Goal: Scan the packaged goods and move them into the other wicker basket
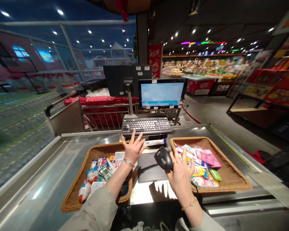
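Note:
My left hand (pixel 133 148) is open, fingers spread, above the right rim of the left wicker basket (pixel 73 189) and just in front of the black keyboard (pixel 146 124). My right hand (pixel 180 170) also has its fingers spread, beside the left edge of the right wicker basket (pixel 233 179). A black barcode scanner (pixel 163 158) is right at its left side; its handle is hidden behind the hand. Small colourful packets (pixel 104 168) fill part of the left basket. Pink and other bright packages (pixel 207 156) lie in the right one.
Below the keyboard lies a long white and purple package (pixel 154 142). A dark grey flat pad (pixel 150 168) sits between the baskets on the metal counter (pixel 43 179). A lit screen (pixel 161 93) stands behind, beside a second monitor (pixel 125 80) seen from its back.

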`<state>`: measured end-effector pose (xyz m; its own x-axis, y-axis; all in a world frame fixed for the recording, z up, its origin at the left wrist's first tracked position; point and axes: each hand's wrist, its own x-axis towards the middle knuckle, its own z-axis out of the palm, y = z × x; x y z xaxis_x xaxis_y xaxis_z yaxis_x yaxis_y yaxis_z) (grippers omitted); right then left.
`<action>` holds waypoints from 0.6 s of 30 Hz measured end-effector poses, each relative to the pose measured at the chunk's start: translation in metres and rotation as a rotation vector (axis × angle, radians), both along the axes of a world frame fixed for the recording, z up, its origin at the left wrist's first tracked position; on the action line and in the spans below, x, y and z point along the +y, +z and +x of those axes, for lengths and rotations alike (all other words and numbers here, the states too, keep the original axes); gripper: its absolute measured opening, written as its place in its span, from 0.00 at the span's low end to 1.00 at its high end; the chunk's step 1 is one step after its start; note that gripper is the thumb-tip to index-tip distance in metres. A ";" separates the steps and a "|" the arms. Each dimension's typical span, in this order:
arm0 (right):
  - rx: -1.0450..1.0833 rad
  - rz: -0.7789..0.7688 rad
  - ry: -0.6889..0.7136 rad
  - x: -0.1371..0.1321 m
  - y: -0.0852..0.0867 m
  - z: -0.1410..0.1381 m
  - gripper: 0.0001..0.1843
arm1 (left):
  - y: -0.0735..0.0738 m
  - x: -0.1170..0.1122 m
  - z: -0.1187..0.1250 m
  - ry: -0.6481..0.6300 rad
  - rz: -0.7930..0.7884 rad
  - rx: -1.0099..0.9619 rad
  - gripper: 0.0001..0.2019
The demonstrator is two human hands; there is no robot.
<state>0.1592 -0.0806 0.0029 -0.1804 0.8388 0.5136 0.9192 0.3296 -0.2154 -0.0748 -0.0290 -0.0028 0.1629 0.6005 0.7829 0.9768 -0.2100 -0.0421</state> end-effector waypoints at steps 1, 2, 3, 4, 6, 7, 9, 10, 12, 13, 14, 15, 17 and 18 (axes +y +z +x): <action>0.003 0.009 -0.013 0.000 0.000 0.002 0.29 | 0.001 0.002 0.003 -0.011 -0.002 -0.001 0.10; 0.008 0.018 -0.027 -0.001 0.000 0.004 0.29 | 0.001 0.003 0.006 -0.022 -0.005 -0.002 0.10; 0.013 0.025 -0.041 -0.001 0.000 0.006 0.29 | 0.002 0.005 0.009 -0.032 -0.007 -0.003 0.10; 0.020 0.030 -0.056 -0.002 0.000 0.008 0.29 | 0.002 0.007 0.012 -0.043 -0.008 -0.003 0.10; 0.032 0.028 -0.084 -0.003 0.001 0.013 0.29 | 0.002 0.011 0.019 -0.063 -0.012 0.000 0.10; 0.036 0.022 -0.097 -0.003 0.001 0.016 0.29 | 0.003 0.013 0.022 -0.072 -0.018 0.003 0.10; 0.046 0.016 -0.123 -0.003 0.001 0.022 0.28 | 0.003 0.017 0.029 -0.094 -0.028 0.011 0.11; 0.049 0.012 -0.135 -0.003 0.001 0.026 0.28 | 0.003 0.019 0.033 -0.105 -0.030 0.013 0.11; 0.052 0.004 -0.158 -0.003 -0.001 0.032 0.28 | 0.003 0.022 0.041 -0.128 -0.024 0.016 0.11; 0.051 0.001 -0.169 -0.003 -0.002 0.036 0.28 | 0.003 0.024 0.045 -0.139 -0.018 0.016 0.10; 0.051 -0.002 -0.181 -0.003 -0.002 0.039 0.27 | 0.003 0.026 0.049 -0.149 -0.012 0.015 0.10; 0.049 -0.002 -0.193 -0.003 -0.003 0.043 0.27 | 0.003 0.028 0.053 -0.160 -0.007 0.014 0.10; 0.044 0.002 -0.217 -0.003 -0.005 0.049 0.26 | 0.003 0.033 0.061 -0.188 0.001 0.017 0.11; 0.042 0.006 -0.228 -0.003 -0.005 0.052 0.26 | 0.003 0.035 0.065 -0.201 0.003 0.020 0.12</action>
<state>0.2116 -0.0837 -0.0023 0.0351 0.8524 0.5217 0.9602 0.1160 -0.2542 -0.0095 0.0055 0.0001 0.2942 0.5519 0.7803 0.9143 -0.4002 -0.0617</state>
